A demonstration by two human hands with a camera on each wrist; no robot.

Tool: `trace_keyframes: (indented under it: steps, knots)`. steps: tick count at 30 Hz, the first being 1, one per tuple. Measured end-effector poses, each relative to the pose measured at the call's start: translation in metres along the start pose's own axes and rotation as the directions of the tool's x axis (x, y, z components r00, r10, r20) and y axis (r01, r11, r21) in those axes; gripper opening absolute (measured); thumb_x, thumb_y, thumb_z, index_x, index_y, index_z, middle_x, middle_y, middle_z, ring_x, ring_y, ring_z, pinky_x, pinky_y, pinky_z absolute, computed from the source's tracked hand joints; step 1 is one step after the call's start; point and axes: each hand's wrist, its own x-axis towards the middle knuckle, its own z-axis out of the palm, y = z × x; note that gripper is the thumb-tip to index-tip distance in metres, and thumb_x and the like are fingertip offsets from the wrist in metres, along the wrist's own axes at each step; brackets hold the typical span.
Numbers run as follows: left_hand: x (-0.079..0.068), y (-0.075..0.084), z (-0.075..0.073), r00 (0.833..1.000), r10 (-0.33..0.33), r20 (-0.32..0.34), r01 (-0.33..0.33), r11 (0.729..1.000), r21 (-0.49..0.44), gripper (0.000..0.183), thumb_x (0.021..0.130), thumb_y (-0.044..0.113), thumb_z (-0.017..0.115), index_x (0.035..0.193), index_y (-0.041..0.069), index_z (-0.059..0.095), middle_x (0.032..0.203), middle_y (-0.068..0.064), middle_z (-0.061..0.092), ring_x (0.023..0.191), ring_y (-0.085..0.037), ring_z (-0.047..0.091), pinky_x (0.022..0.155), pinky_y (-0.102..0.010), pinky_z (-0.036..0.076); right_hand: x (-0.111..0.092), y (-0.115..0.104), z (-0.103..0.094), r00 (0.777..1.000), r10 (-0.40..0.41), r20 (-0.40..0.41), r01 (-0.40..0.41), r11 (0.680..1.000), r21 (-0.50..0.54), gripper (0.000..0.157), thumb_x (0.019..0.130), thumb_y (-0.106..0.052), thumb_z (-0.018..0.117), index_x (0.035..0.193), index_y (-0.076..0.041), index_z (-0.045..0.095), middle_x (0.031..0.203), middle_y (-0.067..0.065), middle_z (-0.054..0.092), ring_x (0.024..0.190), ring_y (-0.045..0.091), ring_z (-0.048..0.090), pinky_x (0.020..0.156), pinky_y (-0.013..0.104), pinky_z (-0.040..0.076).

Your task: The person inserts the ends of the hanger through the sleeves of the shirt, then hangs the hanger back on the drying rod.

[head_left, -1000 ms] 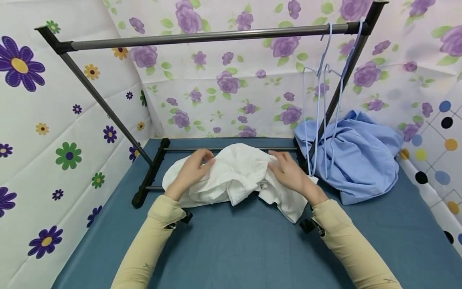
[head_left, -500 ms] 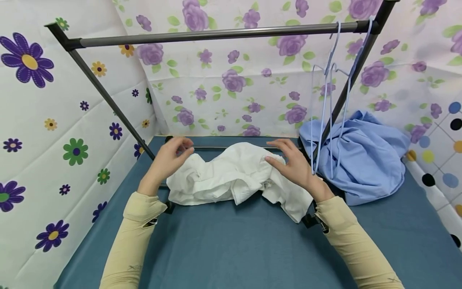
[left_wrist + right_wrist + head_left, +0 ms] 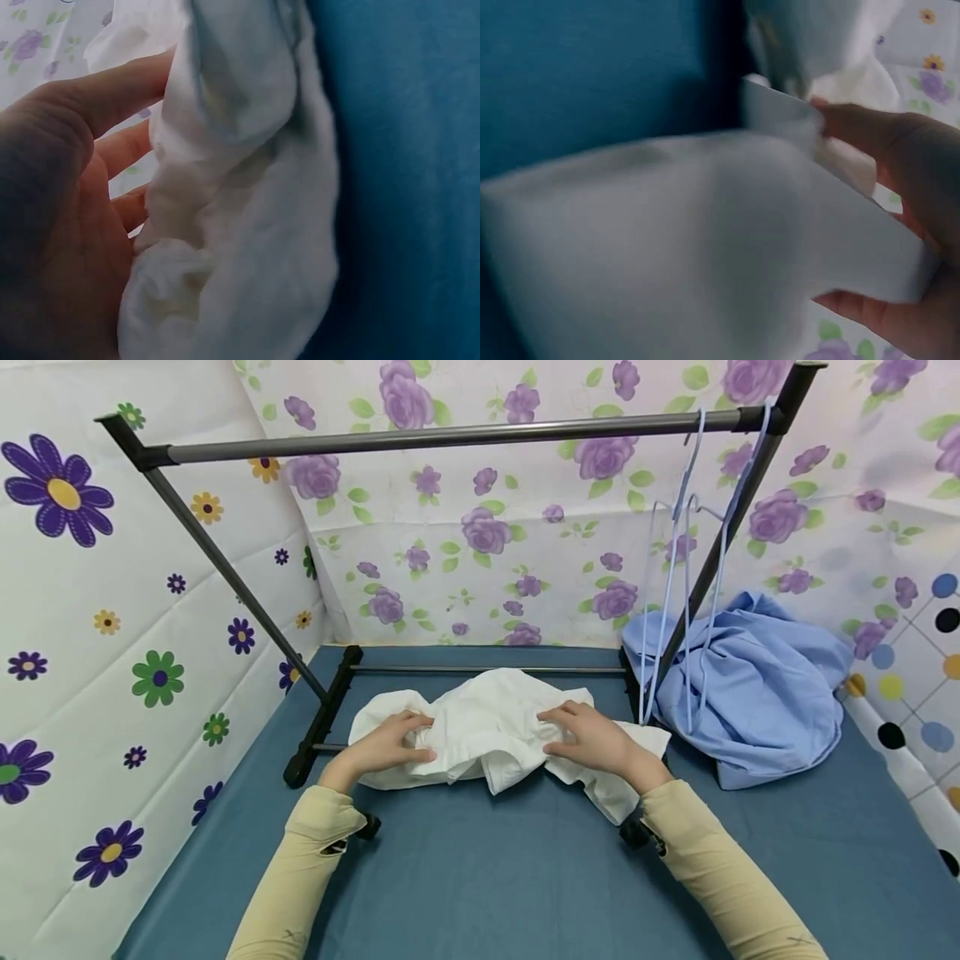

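Observation:
A crumpled white garment point(image 3: 491, 718) lies in a loose heap on the blue-covered table, across the base of the rack. My left hand point(image 3: 386, 745) is at the heap's left part, thumb and fingers spread apart against the cloth. In the left wrist view the thumb reaches the folds of the white garment point(image 3: 247, 195) and the other fingers are partly hidden behind it. My right hand point(image 3: 596, 743) is over the right part in a similar loose pose. In the right wrist view a flap of the white garment point(image 3: 652, 240) lies between me and the fingers.
A dark metal clothes rack point(image 3: 450, 437) stands around the heap. Light blue hangers point(image 3: 666, 610) hang at the right end of its bar. Behind the right post lies a crumpled light blue garment point(image 3: 772, 693). Flower-printed sheets point(image 3: 480, 577) close off the back and left.
My left hand first moved left off the white garment, then came back down to its front left. My right hand lowered toward the front. The heap's folds shifted slightly.

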Motion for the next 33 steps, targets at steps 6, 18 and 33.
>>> trace_keyframes:
  steps: [6, 18, 33]
  knots:
    - [0.001, -0.002, 0.006, 0.999, -0.002, -0.047, 0.002, 1.000, -0.017, 0.059, 0.082, 0.047, 0.067, 0.129, 0.012, 0.054, 0.126, -0.007, 0.048, 0.114, -0.024, 0.046, 0.094, -0.045, 0.037, -0.001, -0.001, 0.012, 0.999, -0.010, -0.053, 0.008, 1.000, -0.027, 0.031, 0.085, -0.029, 0.069, 0.113, -0.018, 0.063, 0.102, 0.003, 0.056, 0.088, 0.020, 0.052, 0.073, 0.036, 0.044]
    - [-0.011, -0.003, -0.004, 0.982, 0.060, -0.180, -0.071, 0.996, -0.057, 0.029, 0.089, 0.038, 0.063, 0.107, 0.015, 0.065, 0.097, 0.002, 0.058, 0.083, -0.016, 0.053, 0.074, -0.035, 0.045, -0.004, 0.004, -0.002, 0.996, 0.000, -0.088, 0.005, 0.998, 0.060, 0.025, 0.095, -0.027, 0.056, 0.115, -0.017, 0.066, 0.104, 0.000, 0.061, 0.082, 0.011, 0.057, 0.072, 0.033, 0.047]
    - [-0.032, 0.011, -0.064, 0.821, 0.090, -0.564, -0.148, 0.987, -0.058, 0.027, 0.093, 0.034, 0.057, 0.110, 0.017, 0.068, 0.092, 0.005, 0.057, 0.070, -0.015, 0.055, 0.060, -0.033, 0.046, 0.021, -0.015, -0.052, 0.824, -0.088, -0.559, 0.102, 0.995, -0.006, 0.024, 0.096, -0.025, 0.054, 0.110, -0.012, 0.067, 0.095, 0.005, 0.066, 0.076, 0.018, 0.055, 0.065, 0.036, 0.043]
